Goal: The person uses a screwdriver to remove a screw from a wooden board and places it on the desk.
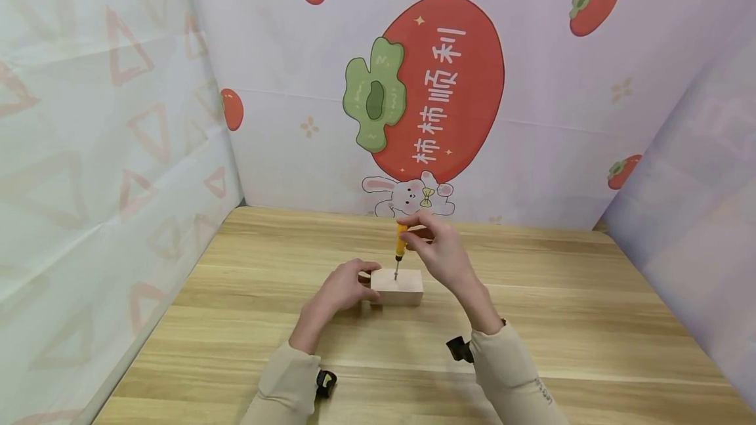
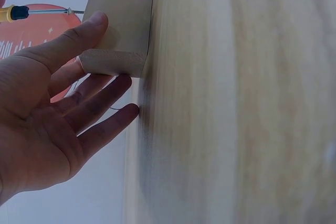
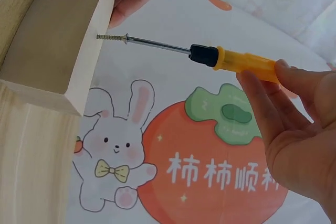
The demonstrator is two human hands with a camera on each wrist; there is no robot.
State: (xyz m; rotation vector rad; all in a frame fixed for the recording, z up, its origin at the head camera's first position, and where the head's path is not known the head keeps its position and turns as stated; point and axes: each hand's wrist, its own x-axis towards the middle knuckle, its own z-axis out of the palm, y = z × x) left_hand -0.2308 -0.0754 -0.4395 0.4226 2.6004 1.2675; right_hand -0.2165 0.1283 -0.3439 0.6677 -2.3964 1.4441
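Observation:
A pale wooden block (image 1: 407, 286) lies on the table, and my left hand (image 1: 347, 286) grips its left end, thumb on the near side and fingers round the far side. A screw (image 3: 112, 38) stands upright in the block's top face, most of its thread showing. My right hand (image 1: 441, 248) pinches the yellow handle of a screwdriver (image 1: 401, 241) between thumb and fingertips. The screwdriver is upright, its black collar below the handle and its thin metal shaft (image 3: 157, 44) meeting the screw head. In the left wrist view, the left thumb presses the block's side (image 2: 123, 14).
The wood-grain table (image 1: 561, 320) runs up to a printed cloth backdrop (image 1: 283, 149) with persimmons and a rabbit. Cloth walls rise at the left (image 1: 88, 149) and right (image 1: 697, 169). Black straps (image 1: 326, 384) are worn near both sleeve cuffs.

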